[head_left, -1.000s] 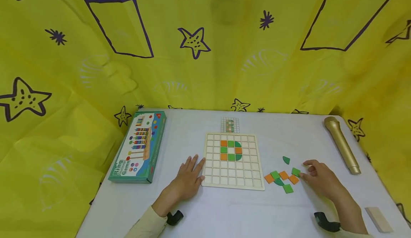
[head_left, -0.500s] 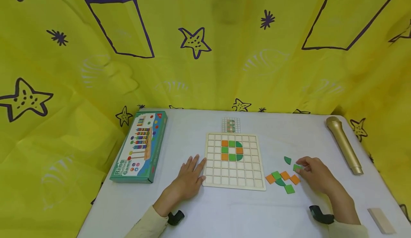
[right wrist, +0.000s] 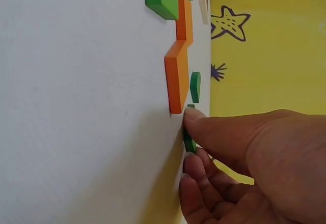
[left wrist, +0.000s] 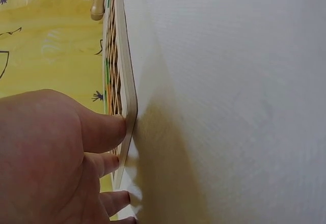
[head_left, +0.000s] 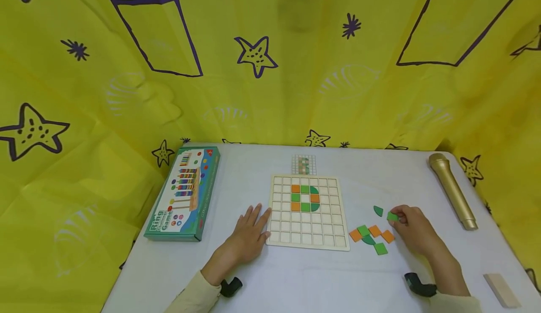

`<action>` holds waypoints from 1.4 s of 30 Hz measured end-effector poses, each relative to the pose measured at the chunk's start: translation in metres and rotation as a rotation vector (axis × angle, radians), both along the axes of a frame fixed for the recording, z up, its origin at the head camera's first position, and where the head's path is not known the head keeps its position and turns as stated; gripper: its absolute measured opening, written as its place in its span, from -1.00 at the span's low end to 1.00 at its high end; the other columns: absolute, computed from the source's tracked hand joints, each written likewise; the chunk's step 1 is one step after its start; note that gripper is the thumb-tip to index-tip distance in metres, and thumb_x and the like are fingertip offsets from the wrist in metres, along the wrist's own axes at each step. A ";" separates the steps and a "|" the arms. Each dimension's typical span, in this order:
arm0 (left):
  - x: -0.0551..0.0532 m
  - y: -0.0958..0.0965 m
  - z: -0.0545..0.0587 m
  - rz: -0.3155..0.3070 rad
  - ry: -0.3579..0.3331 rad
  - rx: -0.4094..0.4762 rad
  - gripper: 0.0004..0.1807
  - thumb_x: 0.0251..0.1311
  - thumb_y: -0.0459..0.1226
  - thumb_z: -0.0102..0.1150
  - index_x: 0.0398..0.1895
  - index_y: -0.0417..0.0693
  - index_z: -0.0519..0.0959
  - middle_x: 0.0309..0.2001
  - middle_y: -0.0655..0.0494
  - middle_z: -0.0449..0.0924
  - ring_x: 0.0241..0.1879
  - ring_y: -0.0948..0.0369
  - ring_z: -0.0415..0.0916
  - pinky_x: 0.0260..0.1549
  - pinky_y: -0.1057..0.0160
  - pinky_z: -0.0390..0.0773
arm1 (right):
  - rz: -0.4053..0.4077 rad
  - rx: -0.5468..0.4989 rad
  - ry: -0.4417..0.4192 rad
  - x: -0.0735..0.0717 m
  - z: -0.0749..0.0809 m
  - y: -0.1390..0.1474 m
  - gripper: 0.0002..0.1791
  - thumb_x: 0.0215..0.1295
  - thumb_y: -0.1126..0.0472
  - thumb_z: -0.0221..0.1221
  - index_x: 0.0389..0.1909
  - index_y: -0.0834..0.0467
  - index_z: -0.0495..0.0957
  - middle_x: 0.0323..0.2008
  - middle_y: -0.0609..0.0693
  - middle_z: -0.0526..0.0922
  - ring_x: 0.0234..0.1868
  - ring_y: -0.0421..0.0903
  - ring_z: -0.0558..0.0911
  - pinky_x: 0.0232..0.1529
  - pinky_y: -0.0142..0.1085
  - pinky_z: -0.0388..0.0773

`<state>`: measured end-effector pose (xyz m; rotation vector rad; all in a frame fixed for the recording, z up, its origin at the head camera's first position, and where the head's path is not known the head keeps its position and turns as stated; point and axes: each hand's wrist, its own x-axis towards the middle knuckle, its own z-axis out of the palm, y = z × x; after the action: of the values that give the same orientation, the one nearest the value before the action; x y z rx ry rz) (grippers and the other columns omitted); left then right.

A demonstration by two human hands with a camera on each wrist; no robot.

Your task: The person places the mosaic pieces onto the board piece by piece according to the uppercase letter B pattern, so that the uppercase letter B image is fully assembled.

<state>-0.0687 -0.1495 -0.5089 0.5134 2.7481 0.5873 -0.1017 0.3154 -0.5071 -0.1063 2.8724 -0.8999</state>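
White surface (head_left: 313,285); hours read from centre of gridded board (head_left: 313,235). Nearest: pale block (head_left: 502,290) at 4. Left hand (head_left: 246,242) at 8, grip released, fingers outstretched, touching board's edge. Right hand (head_left: 414,231) past 3, grip pinching green tile (head_left: 392,217) near loose tiles (head_left: 374,231). D-shaped tile pattern (head_left: 305,207) on board, toward 12. Boxed game (head_left: 183,195) 9; gold microphone (head_left: 452,191) before 3; grid card (head_left: 304,165) 12. Farthest: yellow curtain (head_left: 270,106).

You are at a white table (head_left: 304,289) in a play nook walled by yellow cloth (head_left: 270,102) patterned with starfish (head_left: 257,56); the wider building cannot be told. The cloth hangs beyond the grid board (head_left: 306,227) and to both sides of it. Left of the board lies a boxed ring game (head_left: 183,193); right, a gold microphone (head_left: 452,191).
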 end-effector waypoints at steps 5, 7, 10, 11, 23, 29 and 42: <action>0.001 0.000 0.002 0.002 -0.003 0.013 -0.32 0.65 -0.13 -0.06 0.70 -0.10 0.07 0.68 -0.31 -0.07 0.66 -0.31 -0.18 0.51 -0.41 0.03 | -0.002 0.003 -0.010 0.003 0.001 -0.014 -0.66 0.47 0.36 0.22 0.13 0.49 0.49 -0.02 0.42 0.48 -0.05 0.23 0.59 -0.01 0.17 0.59; 0.001 0.000 0.002 0.003 -0.003 0.015 -0.32 0.66 -0.13 -0.06 0.70 -0.10 0.07 0.68 -0.31 -0.07 0.66 -0.31 -0.18 0.51 -0.41 0.03 | 0.008 0.000 -0.017 0.004 0.002 -0.021 -0.66 0.47 0.36 0.23 0.13 0.48 0.49 -0.01 0.42 0.49 -0.04 0.23 0.60 0.01 0.19 0.61; 0.001 0.000 0.002 0.003 0.003 0.016 -0.32 0.65 -0.14 -0.06 0.70 -0.10 0.08 0.68 -0.30 -0.06 0.66 -0.31 -0.17 0.51 -0.41 0.03 | 0.018 -0.010 -0.017 0.006 0.003 -0.033 -0.65 0.47 0.35 0.24 0.14 0.48 0.50 0.00 0.40 0.49 -0.03 0.23 0.62 0.03 0.19 0.62; 0.001 0.000 0.002 0.003 0.005 0.016 -0.32 0.65 -0.14 -0.06 0.70 -0.10 0.08 0.68 -0.31 -0.06 0.66 -0.31 -0.17 0.51 -0.41 0.04 | 0.019 -0.012 -0.015 0.006 0.004 -0.038 -0.64 0.47 0.34 0.24 0.15 0.47 0.50 0.00 0.40 0.50 -0.02 0.22 0.62 0.03 0.17 0.63; 0.000 -0.001 0.001 0.000 -0.002 0.007 -0.32 0.66 -0.11 -0.08 0.71 -0.08 0.05 0.68 -0.30 -0.08 0.66 -0.30 -0.19 0.52 -0.41 0.02 | 0.068 -0.067 -0.027 -0.007 0.015 -0.103 -0.64 0.47 0.24 0.28 0.16 0.36 0.56 0.09 0.34 0.53 -0.02 0.16 0.59 0.00 0.10 0.60; 0.000 0.000 0.001 0.000 0.005 0.012 -0.32 0.66 -0.13 -0.06 0.70 -0.10 0.07 0.67 -0.32 -0.06 0.66 -0.32 -0.17 0.51 -0.42 0.03 | 0.180 -0.080 -0.004 -0.011 0.017 -0.153 -0.73 0.41 0.32 0.32 0.07 0.27 0.62 -0.04 0.14 0.56 -0.12 -0.02 0.56 0.00 -0.06 0.59; 0.000 0.000 0.001 0.003 0.017 0.015 -0.32 0.65 -0.14 -0.04 0.70 -0.10 0.10 0.67 -0.31 -0.04 0.66 -0.31 -0.15 0.50 -0.42 0.05 | 0.297 -0.085 0.121 -0.012 0.003 -0.216 -0.76 0.29 0.33 0.45 -0.10 0.10 0.64 -0.18 -0.07 0.59 -0.11 -0.10 0.56 -0.06 -0.13 0.38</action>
<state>-0.0682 -0.1496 -0.5080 0.5193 2.7628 0.6074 -0.1132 0.0994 -0.5038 -0.5977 2.8173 -0.9822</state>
